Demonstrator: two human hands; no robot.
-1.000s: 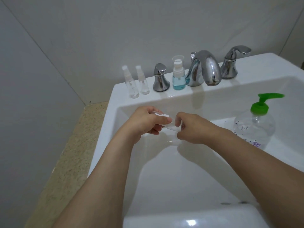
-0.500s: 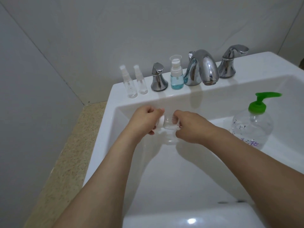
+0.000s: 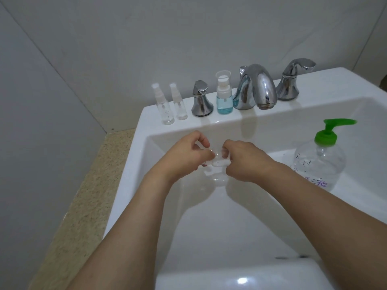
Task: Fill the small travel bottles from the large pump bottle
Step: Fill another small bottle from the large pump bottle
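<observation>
Together, both hands [image 3: 215, 159] pinching small bottle [image 3: 219, 161]

Dim, flat, cool light, greyish overall. Bright glare spot on the sink's front rim [image 3: 243, 281], so light comes from above. Highlights on the chrome tap [image 3: 261, 88]. Soft arm shadows fall into the basin. Wide-angle bend: wall lines lean at the edges. Focus fair; green pump top [image 3: 339, 122] slightly smeared, w/ grain and compression softness.

Three small bottles [image 3: 165, 106] on ledge, one pump bottle [image 3: 319, 158], two hands [image 3: 184, 158]
</observation>
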